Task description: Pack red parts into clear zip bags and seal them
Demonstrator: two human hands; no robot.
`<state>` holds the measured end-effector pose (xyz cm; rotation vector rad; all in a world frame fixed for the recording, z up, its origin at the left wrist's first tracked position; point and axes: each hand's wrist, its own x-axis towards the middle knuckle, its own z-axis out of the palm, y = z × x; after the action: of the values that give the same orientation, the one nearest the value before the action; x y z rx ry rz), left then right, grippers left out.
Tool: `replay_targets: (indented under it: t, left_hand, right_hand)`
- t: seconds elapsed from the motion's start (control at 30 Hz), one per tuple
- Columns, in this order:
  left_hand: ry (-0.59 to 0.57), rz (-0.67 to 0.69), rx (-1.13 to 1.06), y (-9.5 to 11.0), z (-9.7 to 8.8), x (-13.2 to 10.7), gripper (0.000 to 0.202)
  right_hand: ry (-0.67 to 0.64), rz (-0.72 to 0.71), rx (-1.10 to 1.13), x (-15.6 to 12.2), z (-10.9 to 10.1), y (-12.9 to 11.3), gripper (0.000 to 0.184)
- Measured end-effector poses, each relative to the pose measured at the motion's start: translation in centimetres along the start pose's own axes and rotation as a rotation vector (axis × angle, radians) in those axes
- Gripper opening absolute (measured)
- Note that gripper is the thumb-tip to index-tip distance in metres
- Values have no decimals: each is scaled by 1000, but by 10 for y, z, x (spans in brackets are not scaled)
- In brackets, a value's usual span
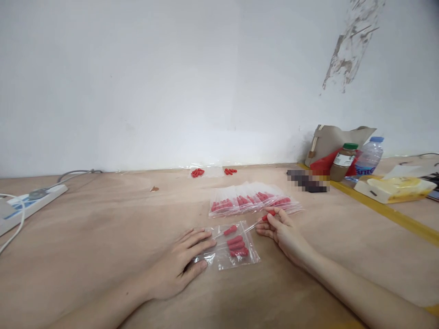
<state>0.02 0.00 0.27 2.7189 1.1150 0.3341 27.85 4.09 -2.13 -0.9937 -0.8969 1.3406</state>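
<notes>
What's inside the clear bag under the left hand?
Inside the clear bag, red-ended droppers show: one apart from a tight cluster. The left hand covers the bag's left end, so whatever lies beneath it is hidden; overlap makes the exact count unclear.

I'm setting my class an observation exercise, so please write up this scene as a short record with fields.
Left hand: rests on the left part of a clear bag
Bag contents: red-bulbed droppers
Right hand: holds another dropper, its stem angled toward the bag's right side; whether the tip is inside is unclear
Beyond the bag: overlapping filled bags
Far left: power strip
Far right: green-capped jar, water bottle
</notes>
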Motion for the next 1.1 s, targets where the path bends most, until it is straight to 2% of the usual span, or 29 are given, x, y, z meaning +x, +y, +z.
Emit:
replay_targets:
  t: [0.3,0.4,0.5,0.6,0.7,0.8,0.87,1.0,1.1]
  left_hand:
    - [22,-1,-14,1,0,-1,40]
    - [18,8,-10,1,1,0,40]
    - [17,0,-8,1,1,0,44]
    - [31,-15,-8,1,1,0,47]
    - [39,-17,-16,2,1,-1,47]
    - [43,-11,-24,1,2,-1,47]
    - [42,-7,-27,1,2,-1,48]
    - [29,-10,-27,0,1,0,48]
    - [19,-25,-35,1,2,0,47]
  right_hand:
    - [-17,17,-41,-2,-4,0,27]
    - [-98,-2,-259,-2,-4,3,28]
    - [-177,-102,-511,-1,-3,6,27]
    - [-202,-200,-626,1,0,8,23]
    - [-192,-241,-632,4,3,9,17]
    - [-222,-224,-645,3,6,8,16]
    - [-312,-145,-641,0,8,5,19]
    - [-498,-17,-497,-7,9,-1,33]
    - [-458,-24,-492,-6,7,-2,38]
